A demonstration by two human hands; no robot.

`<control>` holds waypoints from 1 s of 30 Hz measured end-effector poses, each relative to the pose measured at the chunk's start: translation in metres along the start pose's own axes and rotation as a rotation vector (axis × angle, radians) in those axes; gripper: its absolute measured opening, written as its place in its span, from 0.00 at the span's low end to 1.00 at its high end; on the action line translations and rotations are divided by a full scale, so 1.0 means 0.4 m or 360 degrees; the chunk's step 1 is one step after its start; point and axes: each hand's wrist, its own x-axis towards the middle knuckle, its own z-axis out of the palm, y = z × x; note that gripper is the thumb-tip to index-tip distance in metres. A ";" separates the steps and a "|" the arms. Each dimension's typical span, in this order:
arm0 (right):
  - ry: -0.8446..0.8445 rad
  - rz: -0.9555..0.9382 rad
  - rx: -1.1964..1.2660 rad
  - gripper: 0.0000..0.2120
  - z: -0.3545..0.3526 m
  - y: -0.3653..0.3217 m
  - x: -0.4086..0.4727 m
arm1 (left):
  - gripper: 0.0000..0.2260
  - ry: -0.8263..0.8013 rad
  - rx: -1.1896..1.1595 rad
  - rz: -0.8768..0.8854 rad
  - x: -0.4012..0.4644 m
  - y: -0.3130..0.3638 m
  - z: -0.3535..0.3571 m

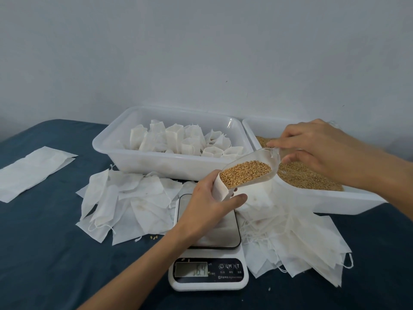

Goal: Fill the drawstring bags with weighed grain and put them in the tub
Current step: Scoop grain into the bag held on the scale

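The right hand [317, 148] is pinching a clear plastic scoop [252, 171] of golden grain, while the left hand [207, 206] is gripping a white drawstring bag [220, 190] over the white digital scale [209, 253]; loose empty bags [125, 198] are crowding the scale, with the white plastic tub [156, 162] behind.

The scale [209, 272] display reads 6.4; buttons marked M, T.

A plain pale grey wall [201, 52] stood behind the desk [44, 253], which wore a dark blue cloth.
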 end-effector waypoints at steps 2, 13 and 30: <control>-0.0001 0.0002 -0.0009 0.17 0.002 0.002 0.001 | 0.12 0.0004 0.0006 0.0003 0.001 -0.002 0.000; 0.0005 0.0008 0.0001 0.17 0.010 0.005 -0.001 | 0.12 0.0013 0.0016 -0.0010 0.002 -0.001 -0.001; -0.0017 0.0019 0.0016 0.18 0.002 -0.001 -0.001 | 0.12 0.0006 -0.0011 -0.0021 0.001 0.000 0.001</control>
